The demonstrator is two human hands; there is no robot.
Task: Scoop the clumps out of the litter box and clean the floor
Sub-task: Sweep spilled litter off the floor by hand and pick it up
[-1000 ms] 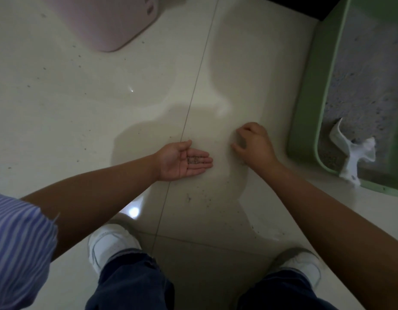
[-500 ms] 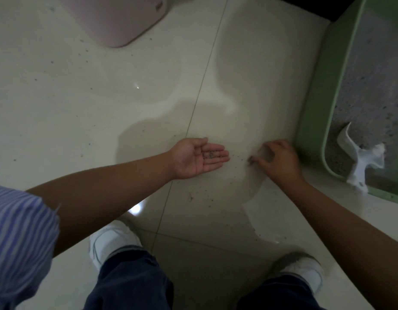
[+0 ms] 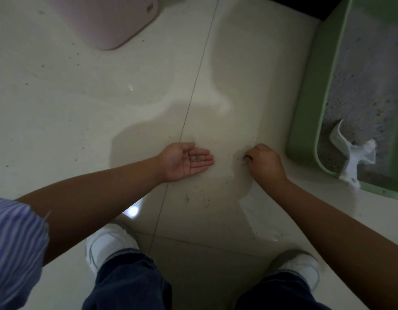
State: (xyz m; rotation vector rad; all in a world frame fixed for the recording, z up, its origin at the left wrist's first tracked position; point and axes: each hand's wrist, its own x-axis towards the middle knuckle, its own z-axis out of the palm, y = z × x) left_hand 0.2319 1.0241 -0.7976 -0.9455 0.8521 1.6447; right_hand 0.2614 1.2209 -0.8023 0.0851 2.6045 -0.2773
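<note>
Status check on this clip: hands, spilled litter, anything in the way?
Left hand open, palm up, cupping grey litter grains. Right hand curled, pinching at grains on the cream tiled floor. Nothing in the way.

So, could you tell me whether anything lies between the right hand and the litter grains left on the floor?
Nothing visible does. The right hand is already down on the floor among the grains, fingers curled. The left hand waits apart, palm up.
</note>
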